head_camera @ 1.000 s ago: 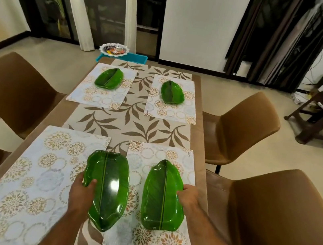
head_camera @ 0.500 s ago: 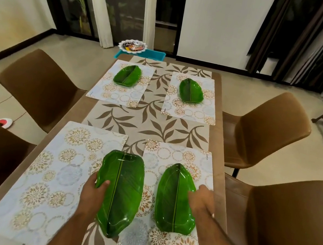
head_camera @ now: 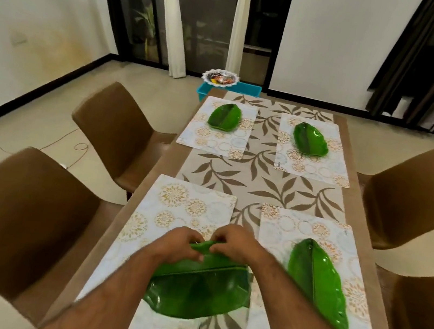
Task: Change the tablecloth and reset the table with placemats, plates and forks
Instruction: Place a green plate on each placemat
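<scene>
Both hands hold one green leaf-shaped plate (head_camera: 199, 289) by its far edge, above the near left placemat (head_camera: 174, 209). My left hand (head_camera: 179, 243) and my right hand (head_camera: 234, 242) pinch that rim side by side, and the plate lies crosswise, partly over the leaf-patterned tablecloth (head_camera: 258, 182). A second green plate (head_camera: 319, 283) rests on the near right placemat (head_camera: 313, 228), untouched. Two more green plates (head_camera: 224, 116) (head_camera: 310, 139) sit on the far placemats (head_camera: 214, 138) (head_camera: 315, 165). No forks are visible.
Brown chairs stand on both sides: two on the left (head_camera: 118, 131) (head_camera: 16, 220), two on the right (head_camera: 416, 193) (head_camera: 423, 325). A white dish of snacks (head_camera: 220, 78) sits on a blue stool (head_camera: 239, 88) beyond the table's far end.
My right hand left the right plate and joined the left hand on the left plate. That plate has turned crosswise and shifted toward the left placemat. The view has swung right.
</scene>
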A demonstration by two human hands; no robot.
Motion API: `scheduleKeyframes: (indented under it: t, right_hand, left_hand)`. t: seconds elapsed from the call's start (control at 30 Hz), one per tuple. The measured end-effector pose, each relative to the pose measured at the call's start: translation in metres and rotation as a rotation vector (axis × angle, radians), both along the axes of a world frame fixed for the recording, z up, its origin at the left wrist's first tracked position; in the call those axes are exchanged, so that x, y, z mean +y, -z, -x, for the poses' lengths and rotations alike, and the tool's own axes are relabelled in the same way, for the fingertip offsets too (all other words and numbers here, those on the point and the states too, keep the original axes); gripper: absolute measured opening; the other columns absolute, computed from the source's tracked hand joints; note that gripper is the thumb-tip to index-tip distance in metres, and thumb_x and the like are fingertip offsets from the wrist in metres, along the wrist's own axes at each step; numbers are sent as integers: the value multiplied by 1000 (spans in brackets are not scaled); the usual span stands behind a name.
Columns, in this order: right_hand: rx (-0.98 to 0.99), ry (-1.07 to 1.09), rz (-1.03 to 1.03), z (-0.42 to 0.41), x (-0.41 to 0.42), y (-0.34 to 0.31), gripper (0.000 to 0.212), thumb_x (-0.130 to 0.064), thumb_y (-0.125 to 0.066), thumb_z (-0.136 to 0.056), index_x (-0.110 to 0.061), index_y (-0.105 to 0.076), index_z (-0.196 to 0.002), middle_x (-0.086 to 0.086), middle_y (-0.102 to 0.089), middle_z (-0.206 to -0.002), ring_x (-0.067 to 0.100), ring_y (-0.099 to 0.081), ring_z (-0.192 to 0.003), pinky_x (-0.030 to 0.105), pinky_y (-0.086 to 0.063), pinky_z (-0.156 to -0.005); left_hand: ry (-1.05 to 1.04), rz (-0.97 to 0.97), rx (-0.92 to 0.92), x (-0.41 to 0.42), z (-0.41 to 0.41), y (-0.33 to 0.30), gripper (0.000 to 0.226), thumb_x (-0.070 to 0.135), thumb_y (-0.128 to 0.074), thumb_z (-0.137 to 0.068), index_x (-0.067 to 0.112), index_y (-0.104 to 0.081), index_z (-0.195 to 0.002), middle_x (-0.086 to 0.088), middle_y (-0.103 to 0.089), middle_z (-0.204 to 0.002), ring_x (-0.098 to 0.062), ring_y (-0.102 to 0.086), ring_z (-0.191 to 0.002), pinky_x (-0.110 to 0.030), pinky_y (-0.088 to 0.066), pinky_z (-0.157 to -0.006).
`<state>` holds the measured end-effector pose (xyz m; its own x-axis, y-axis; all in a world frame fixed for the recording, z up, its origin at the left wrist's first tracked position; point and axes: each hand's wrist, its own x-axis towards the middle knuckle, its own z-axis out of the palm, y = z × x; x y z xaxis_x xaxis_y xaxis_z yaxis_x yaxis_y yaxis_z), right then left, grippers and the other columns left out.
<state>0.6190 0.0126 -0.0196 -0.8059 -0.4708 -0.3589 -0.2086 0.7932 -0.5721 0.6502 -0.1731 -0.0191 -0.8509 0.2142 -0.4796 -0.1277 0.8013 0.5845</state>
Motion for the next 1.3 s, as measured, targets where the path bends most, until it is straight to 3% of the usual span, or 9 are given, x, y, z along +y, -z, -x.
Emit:
scheduleKeyframes:
  t: [0.13,0.27,0.37,0.5,0.7,0.8,0.87,1.1,1.3]
  right_hand:
    - [-50,295,99,-4,-35,26,3,-21,-67,-90,-19,-70,-89,-7,-59,-80,9,-55,-79,21,-38,-64]
    - [-121,723,192,-19,-64,55,29,-17,-66,-90,-21,-53,-64,-3,-53,-64,10,-50,-61,23,-37,-55]
    - [-266,1038,323,-36,-88,88,27,-16,-70,-85,-12,-53,-64,4,-54,-62,17,-53,-59,26,-44,-56]
    - [-412,1260,484,-36,-110,161,5,-17,-73,-78,-13,-70,-79,11,-74,-82,31,-72,-76,53,-60,-72]
    - [-338,1229,281,-41,-139,122,13,-18,-71,-87,-8,-67,-80,10,-71,-81,28,-70,-74,40,-60,-67]
    - [-259,1131,74,-41,-144,114,16,-26,-69,-89,-12,-62,-85,4,-67,-84,20,-63,-74,23,-41,-54]
    - [-218,1088,-31,-40,-145,113,17,-29,-69,-89,-14,-60,-93,5,-68,-94,18,-58,-78,23,-34,-52]
    - [-114,1026,-221,-39,-144,100,38,-37,-66,-88,-17,-61,-120,5,-67,-116,24,-64,-103,28,-48,-77]
    - [45,890,-190,-38,-152,64,39,-38,-67,-86,-19,-64,-121,6,-67,-117,26,-64,-105,31,-53,-81]
  left_hand:
    - [-289,-104,92,-75,12,12,45,30,-79,-80,23,-63,-121,2,-65,-112,-13,-59,-97,-22,-47,-74]
    - [-718,-222,76,-129,20,39,63,21,-76,-84,6,-48,-138,-16,-62,-123,-28,-62,-104,-32,-50,-80]
    - [-725,-359,-208,-132,13,68,42,16,-69,-90,0,-54,-126,-19,-67,-95,-25,-63,-74,-31,-48,-59]
    - [-622,-331,-272,-130,7,108,28,7,-72,-82,11,-66,-110,-13,-72,-91,-30,-71,-79,-47,-61,-65]
    - [-568,-200,-226,-151,2,134,31,6,-77,-71,23,-64,-94,-5,-73,-82,-26,-72,-74,-47,-61,-61]
    - [-507,-133,-214,-152,-2,130,28,7,-80,-71,21,-61,-87,-5,-72,-78,-25,-71,-69,-43,-60,-58]
    - [-472,-105,-214,-152,-2,129,29,8,-81,-71,21,-60,-87,-3,-71,-81,-22,-70,-69,-41,-60,-58]
    - [-372,26,-91,-153,-1,122,35,34,-81,-71,24,-63,-100,0,-73,-96,-19,-70,-80,-34,-58,-73]
    - [-426,-15,62,-157,-9,79,41,34,-72,-85,16,-63,-121,-5,-71,-107,-21,-68,-96,-28,-55,-81]
